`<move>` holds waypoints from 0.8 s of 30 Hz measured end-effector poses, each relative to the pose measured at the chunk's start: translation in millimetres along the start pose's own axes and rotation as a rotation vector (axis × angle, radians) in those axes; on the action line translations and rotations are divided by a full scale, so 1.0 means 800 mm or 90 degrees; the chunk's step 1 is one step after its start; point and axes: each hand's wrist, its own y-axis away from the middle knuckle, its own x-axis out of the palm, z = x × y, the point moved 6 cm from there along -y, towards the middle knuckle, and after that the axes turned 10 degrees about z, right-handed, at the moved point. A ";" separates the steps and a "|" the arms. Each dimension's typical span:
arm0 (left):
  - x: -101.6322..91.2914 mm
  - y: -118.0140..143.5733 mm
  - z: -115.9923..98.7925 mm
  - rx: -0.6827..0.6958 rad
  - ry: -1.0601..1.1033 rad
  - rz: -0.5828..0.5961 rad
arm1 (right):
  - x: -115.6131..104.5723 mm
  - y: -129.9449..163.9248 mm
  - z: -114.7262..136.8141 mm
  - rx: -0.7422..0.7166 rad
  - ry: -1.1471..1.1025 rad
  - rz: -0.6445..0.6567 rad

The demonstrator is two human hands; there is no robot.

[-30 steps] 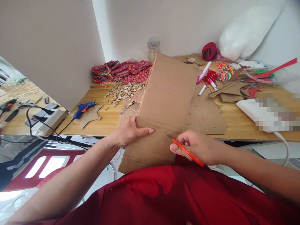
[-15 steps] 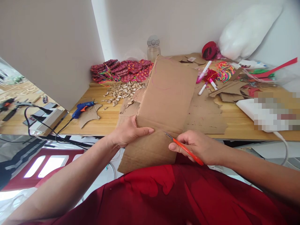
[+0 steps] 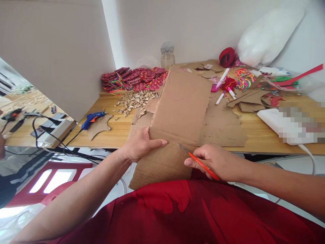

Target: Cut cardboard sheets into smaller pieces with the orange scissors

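Note:
A large piece of brown cardboard (image 3: 182, 112) leans over the table's front edge, its lower part folded down toward my lap. Faint pink curved lines mark its upper face. My left hand (image 3: 143, 144) grips the cardboard's left edge, thumb flat on top and the other fingers hidden beneath. In my right hand (image 3: 212, 159) are orange-handled scissors (image 3: 200, 165), their narrow blades pointing up and left over the cardboard near the crease. Whether the blade tips touch the board I cannot tell.
A blue glue gun (image 3: 93, 119) lies at left beside a power strip (image 3: 54, 132). Dried slices (image 3: 133, 101), patterned bundles (image 3: 137, 78) and a bottle (image 3: 167, 56) stand behind. Markers (image 3: 222, 79), colored cords (image 3: 245, 79), cardboard scraps (image 3: 251, 100) and a white device (image 3: 273, 125) occupy the right.
The scissors and my right hand have shifted slightly, with more of the blades showing. My left hand keeps its hold. The whole view has moved a little, and a person's hand shows at far left.

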 end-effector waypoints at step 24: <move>0.014 0.004 -0.012 0.015 -0.051 -0.012 | -0.003 0.012 0.021 0.061 -0.056 0.142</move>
